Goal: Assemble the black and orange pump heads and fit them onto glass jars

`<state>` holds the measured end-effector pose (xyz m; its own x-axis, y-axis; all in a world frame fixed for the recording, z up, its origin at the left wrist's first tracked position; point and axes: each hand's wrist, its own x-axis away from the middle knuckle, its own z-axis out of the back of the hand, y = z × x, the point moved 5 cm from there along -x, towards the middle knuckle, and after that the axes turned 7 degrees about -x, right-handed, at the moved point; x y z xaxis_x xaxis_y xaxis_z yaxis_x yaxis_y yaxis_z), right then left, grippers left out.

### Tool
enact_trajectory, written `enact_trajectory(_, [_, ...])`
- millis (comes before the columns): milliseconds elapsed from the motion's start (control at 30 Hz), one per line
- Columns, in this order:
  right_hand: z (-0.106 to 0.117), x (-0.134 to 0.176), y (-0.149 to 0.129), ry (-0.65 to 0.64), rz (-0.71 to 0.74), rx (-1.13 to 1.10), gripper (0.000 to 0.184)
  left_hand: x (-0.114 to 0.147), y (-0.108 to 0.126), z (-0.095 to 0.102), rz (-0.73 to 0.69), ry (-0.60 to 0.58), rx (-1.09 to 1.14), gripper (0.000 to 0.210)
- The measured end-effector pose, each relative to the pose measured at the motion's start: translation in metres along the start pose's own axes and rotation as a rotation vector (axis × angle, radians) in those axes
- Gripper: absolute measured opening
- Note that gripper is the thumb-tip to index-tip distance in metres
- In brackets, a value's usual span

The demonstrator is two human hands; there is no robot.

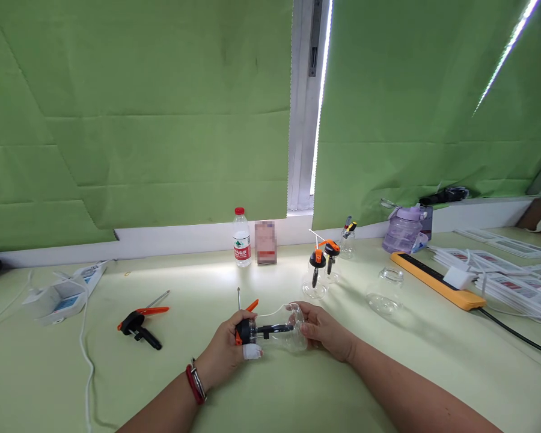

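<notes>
A clear bottle (279,344) with a black and orange trigger-pump head lies on its side between my two hands, close above the table. My left hand (229,344) is closed around the head and neck, with a white wrap on one finger. My right hand (328,331) grips the rounded base of the same bottle. A black tube (275,329) shows inside it. A metal spout (238,299) and an orange lever (252,305) stick out past my left hand. On the left lies a separate pump head (139,325) with an orange lever and metal spout.
Two similar bottles with pump heads (314,279) (332,255) stand beyond my right hand. Right of them is a clear bottle without a head (385,291). An orange power strip (437,281), a purple jug (403,231), a water bottle (242,240) and a white cable (88,355) are around.
</notes>
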<state>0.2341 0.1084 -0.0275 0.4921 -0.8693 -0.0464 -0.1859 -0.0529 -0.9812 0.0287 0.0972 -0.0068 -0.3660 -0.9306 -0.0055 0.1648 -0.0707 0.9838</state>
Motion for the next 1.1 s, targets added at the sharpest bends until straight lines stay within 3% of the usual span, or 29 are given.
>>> enact_trajectory(333, [0.001,0.001,-0.001,0.086,-0.066,0.193,0.064,-0.002,-0.007,0.000,0.016,0.003,-0.019,0.061])
enact_trajectory(467, [-0.003,0.004,-0.008,0.042,0.024,0.196,0.062,-0.004,-0.010,0.005,0.028,0.028,-0.005,0.064])
enact_trajectory(600, [-0.004,0.005,-0.011,-0.024,0.125,0.118,0.078,-0.005,-0.010,0.007,0.040,0.026,0.035,0.066])
enact_trajectory(667, [-0.003,0.005,-0.009,-0.027,0.122,0.092,0.076,-0.005,-0.009,0.006,0.031,0.021,0.040,0.066])
enact_trajectory(833, [-0.004,0.001,-0.005,0.001,0.029,0.133,0.050,-0.004,-0.008,0.004,-0.004,0.025,0.017,0.066])
enact_trajectory(1100, [-0.001,0.001,-0.004,0.079,-0.015,0.236,0.061,-0.003,-0.007,0.001,0.016,0.012,0.017,0.066])
